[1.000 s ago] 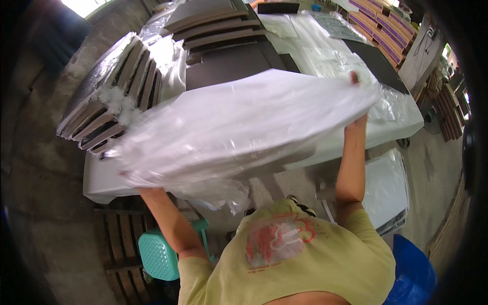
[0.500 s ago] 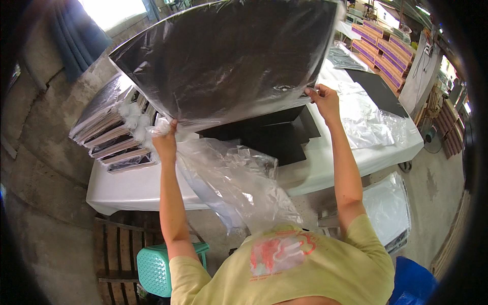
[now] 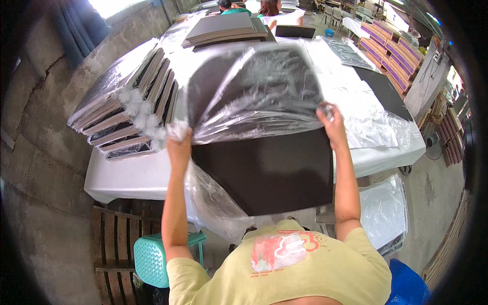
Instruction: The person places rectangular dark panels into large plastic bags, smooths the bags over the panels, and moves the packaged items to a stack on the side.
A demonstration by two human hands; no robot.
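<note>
A clear plastic bag (image 3: 264, 109) stretches between my hands, over the far part of a flat black panel (image 3: 274, 178). The near part of the panel is bare and reaches past the table's front edge. At the left corner my left hand (image 3: 179, 147) is closed on bunched plastic. My right hand (image 3: 334, 127) grips the bag's edge by the panel's right side. More loose plastic hangs below my left hand. Motion blurs the bag's far edge.
A stack of plastic-wrapped panels (image 3: 122, 109) is on the left of the white-covered table (image 3: 129, 175). More dark panels (image 3: 223, 28) lie at the back, near two people. A green stool (image 3: 151, 262) stands below; wrapped sheets (image 3: 384, 213) lean at the lower right.
The raised, plastic-covered black panel has come down toward me, and a bare black stretch now shows at its near side. Both hands have lowered slightly; the back of the table has come into view.
</note>
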